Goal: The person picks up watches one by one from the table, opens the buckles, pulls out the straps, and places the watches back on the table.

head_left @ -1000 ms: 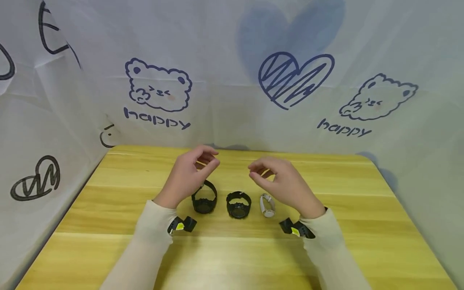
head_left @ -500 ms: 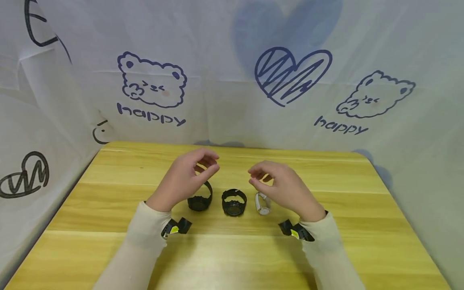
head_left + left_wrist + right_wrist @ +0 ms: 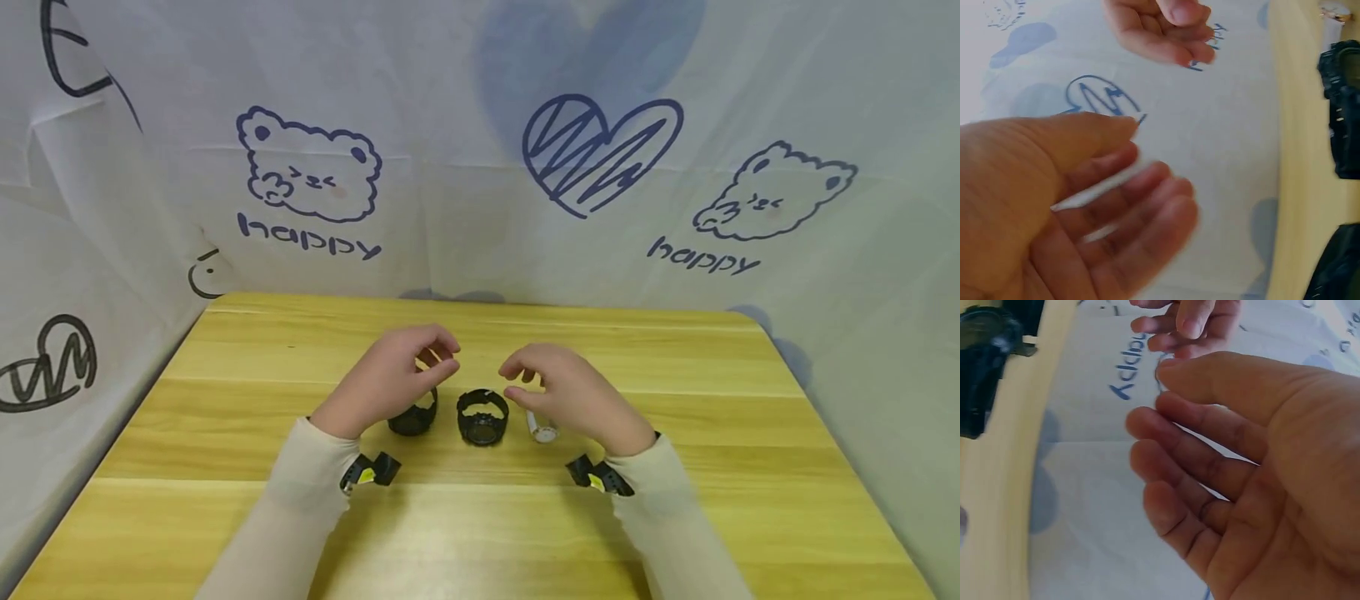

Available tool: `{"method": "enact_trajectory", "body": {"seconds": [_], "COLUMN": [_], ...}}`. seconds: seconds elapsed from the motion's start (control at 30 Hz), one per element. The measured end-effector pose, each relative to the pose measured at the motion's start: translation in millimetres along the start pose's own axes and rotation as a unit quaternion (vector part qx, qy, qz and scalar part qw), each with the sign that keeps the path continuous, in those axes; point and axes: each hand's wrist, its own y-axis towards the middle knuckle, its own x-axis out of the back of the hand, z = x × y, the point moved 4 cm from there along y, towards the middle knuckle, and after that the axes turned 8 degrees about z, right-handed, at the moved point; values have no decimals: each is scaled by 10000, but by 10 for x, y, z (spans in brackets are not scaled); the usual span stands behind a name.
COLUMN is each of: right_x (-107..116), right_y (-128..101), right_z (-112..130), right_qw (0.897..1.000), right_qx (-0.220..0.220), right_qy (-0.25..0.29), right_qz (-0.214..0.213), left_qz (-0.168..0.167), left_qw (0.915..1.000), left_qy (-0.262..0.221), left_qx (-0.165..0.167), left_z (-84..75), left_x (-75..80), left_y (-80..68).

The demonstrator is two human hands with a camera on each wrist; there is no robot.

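Three wristwatches stand in a row on the wooden table. My left hand (image 3: 393, 375) hovers over the left black watch (image 3: 411, 420) and hides part of its strap. Between the hands is the middle black watch (image 3: 482, 427), its strap closed in a loop. My right hand (image 3: 573, 392) is over the white watch (image 3: 543, 430) and covers much of its band. Both hands hold nothing; their fingers are loosely bent, and the fingertips face each other across a gap. The left wrist view shows the bare left palm (image 3: 1085, 219); the right wrist view shows the right palm (image 3: 1260, 494).
The yellow wooden table (image 3: 480, 533) runs back to a white cloth backdrop (image 3: 465, 225) printed with bears, hearts and words. Another stretch of cloth borders the left side. Black camera bands (image 3: 369, 473) sit on both wrists over cream sleeves (image 3: 288, 508).
The camera view has shifted slightly, moving the scene left in the picture. Both hands have come a little lower, and the right one has drifted left over the white watch. The watches stay in place.
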Motion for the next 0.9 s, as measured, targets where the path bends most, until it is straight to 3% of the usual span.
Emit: {"method": "enact_trajectory", "body": {"seconds": [0.17, 0.23, 0.5, 0.9], "right_x": [-259, -349, -539, -542], "right_y": [115, 145, 229, 246], "right_z": [-74, -90, -124, -159], "right_qw": [9970, 9951, 9900, 9893], "right_qx": [-163, -226, -225, -112], "right_qy": [-291, -304, -434, -466], "right_qz": [701, 914, 1327, 1376], "left_qz": [562, 698, 916, 1106], "left_qw": [9966, 9950, 9928, 9918], "left_qy": [68, 113, 293, 306], "left_qx": [606, 707, 709, 560], "left_z": [166, 224, 324, 334], "left_x": [-230, -313, -457, -489], "left_y": [104, 138, 202, 229]}}
